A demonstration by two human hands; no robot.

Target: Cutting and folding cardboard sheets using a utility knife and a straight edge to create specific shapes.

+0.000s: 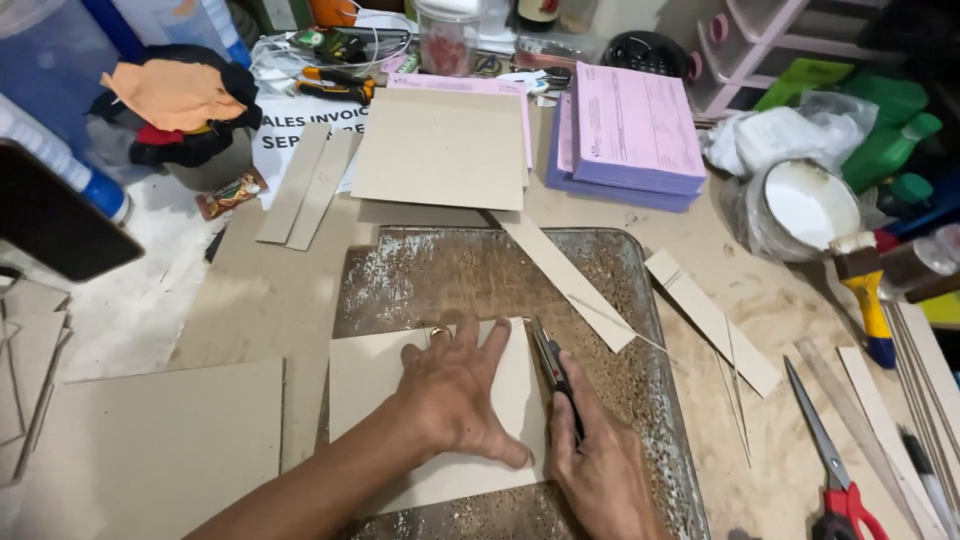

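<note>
My left hand (462, 390) lies flat with fingers spread on a sheet of grey cardboard (365, 372), pressing it onto a scratched metal plate (450, 275). My right hand (600, 465) grips a black utility knife (556, 372), whose blade runs along the cardboard's right edge. A ring shows on one left finger. Long cut cardboard strips (565, 280) lie on the plate's upper right corner and just beyond it.
Scissors with red handles (830, 470), a ruler and a yellow-handled brush (868, 300) lie at the right by a white glue tub (805, 205). Pink paper pads (635, 135), cardboard sheets (440, 150) and pliers sit behind. More cardboard (150, 440) lies left.
</note>
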